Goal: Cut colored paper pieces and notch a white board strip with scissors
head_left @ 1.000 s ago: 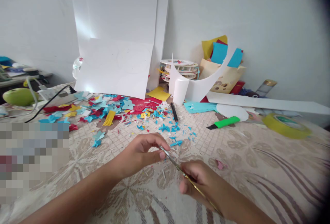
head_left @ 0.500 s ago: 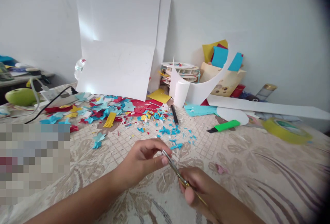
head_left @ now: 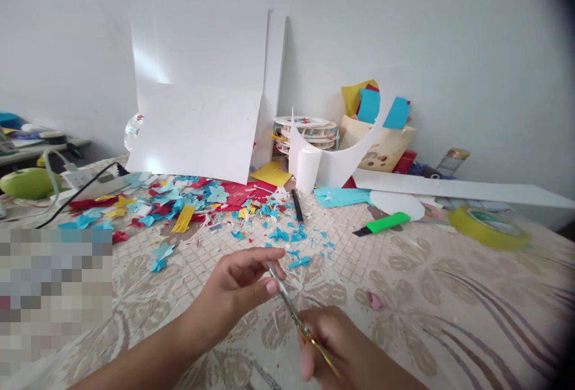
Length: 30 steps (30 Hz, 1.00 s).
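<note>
My right hand is wrapped round the gold-coloured handles of a pair of scissors, its silver blades pointing up and left. The blade tips reach in between the thumb and fingers of my left hand. Those left fingers are curled together at the tips; what they pinch is hidden or too small to name. Beyond the hands lie blue paper snippets and a loose pile of blue, red, yellow and white paper flowers. A pink scrap rests to the right.
A green box cutter, a black pen and a yellow tape roll lie on the patterned cloth. White sheets lean on the wall. A curved white card stands before a paper-filled bag. A black cable runs left.
The whole view has shifted a little, so both hands and the scissors appear lower and further left. My left index finger is straighter than before.
</note>
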Motion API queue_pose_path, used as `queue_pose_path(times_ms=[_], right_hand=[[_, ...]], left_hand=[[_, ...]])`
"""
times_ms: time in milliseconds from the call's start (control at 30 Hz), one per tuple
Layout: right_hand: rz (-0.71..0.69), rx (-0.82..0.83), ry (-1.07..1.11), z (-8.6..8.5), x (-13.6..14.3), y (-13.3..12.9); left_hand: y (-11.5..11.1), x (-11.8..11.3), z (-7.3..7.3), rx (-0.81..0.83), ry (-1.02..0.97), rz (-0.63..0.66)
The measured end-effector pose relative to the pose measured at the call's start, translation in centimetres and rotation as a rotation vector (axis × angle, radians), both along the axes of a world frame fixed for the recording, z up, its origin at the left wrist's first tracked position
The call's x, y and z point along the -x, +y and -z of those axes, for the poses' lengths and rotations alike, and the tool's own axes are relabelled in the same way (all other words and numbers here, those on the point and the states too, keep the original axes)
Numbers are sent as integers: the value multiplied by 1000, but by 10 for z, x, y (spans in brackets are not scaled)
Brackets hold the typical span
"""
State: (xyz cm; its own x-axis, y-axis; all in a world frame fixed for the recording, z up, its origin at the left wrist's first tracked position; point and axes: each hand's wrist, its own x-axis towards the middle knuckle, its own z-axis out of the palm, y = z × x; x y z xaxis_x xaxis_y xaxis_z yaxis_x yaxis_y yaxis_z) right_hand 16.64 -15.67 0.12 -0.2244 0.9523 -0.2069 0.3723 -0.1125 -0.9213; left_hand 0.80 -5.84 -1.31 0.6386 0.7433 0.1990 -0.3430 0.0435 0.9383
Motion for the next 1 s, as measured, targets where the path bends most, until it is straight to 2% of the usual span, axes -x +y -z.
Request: queue_pose_path(times_ms=[167,300,467,600,700,767,867,1000], right_hand=[[-33,-2,9,9,-6,5],[-28,65,18,8,-9,8],[-8,137,-71,5,-9,6],[-30,85,-136,15,-10,5],[-67,48,-86,21,-12,6],[-40,-30,-124,23,-13,6],[11,-148,-204,23,-16,10],[4,-148,-262,27,-16,14]], left_hand=[[3,-1,0,20,61,-29],[9,1,4,9,110,-55],[20,7,1,-62,141,-217],[30,10,-4,-151,176,-349],[36,9,-4,-249,219,-346],[37,9,-2,-310,274,-327],[41,13,-2,-523,442,-346],[58,21,-6,-1037,737,-286]])
